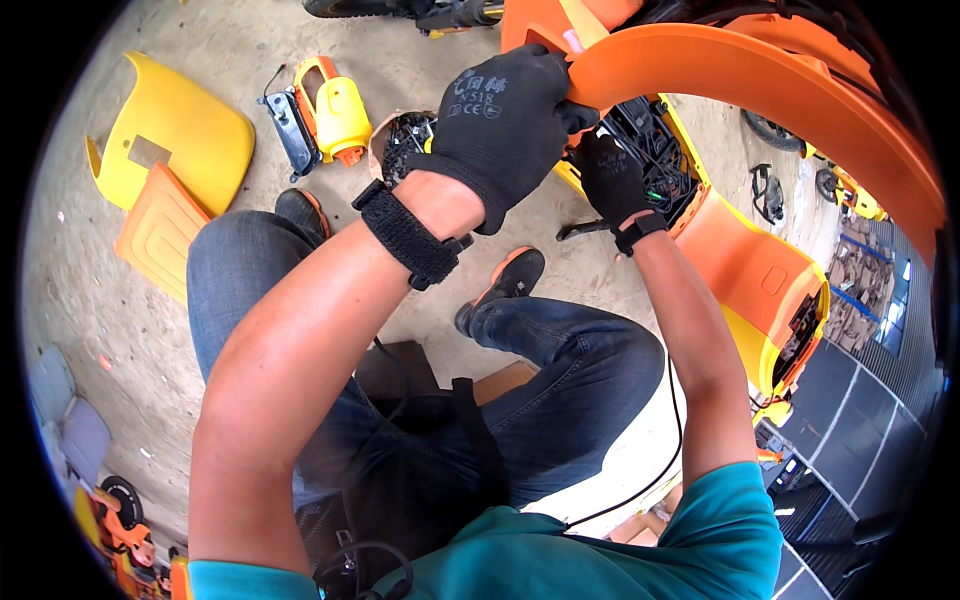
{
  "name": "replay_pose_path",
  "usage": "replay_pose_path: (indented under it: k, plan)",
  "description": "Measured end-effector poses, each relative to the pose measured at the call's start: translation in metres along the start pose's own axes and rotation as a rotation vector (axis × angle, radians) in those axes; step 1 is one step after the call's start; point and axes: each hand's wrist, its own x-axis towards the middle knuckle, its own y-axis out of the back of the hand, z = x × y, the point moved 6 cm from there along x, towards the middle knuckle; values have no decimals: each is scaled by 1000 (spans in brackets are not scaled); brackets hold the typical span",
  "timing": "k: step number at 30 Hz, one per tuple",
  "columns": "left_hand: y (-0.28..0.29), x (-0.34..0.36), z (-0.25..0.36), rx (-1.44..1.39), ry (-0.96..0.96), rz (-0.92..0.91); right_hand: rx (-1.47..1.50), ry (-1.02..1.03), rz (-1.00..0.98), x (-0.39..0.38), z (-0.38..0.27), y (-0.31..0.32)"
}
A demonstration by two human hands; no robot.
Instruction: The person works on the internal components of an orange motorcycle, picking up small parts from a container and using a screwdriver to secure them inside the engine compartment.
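Observation:
My left hand (505, 125), in a black glove, is closed at the near end of a curved orange mudguard (700, 65), its fingertips partly hidden behind that edge. Just below and to the right, my right hand (612, 178), also black-gloved, has its fingers bent together under the mudguard's end. What they pinch, if anything, is too small and dark to make out. Behind the right hand lies an open yellow-rimmed compartment packed with black cables (660, 150). It belongs to a yellow and orange vehicle body (750, 255) stretching down to the right.
On the concrete floor at left lie a yellow body panel (190, 125) and an orange panel (160, 225). A yellow and orange part (340, 110) sits beside a grey metal piece (292, 135). A container of small hardware (402, 140) stands near my left wrist. My shoe (512, 275) is below the hands.

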Motion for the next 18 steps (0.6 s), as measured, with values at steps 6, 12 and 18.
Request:
replay_pose_path:
  k: [6, 12, 18]
  plan:
    - [0, -2, 0, 1, 7, 15, -36, 10, -2, 1, 2, -4]
    - [2, -3, -1, 0, -10, 73, -75, 49, 7, 1, -7, -3]
    - [0, -1, -2, -15, 8, 44, 18, -42, -86, 4, 15, -25]
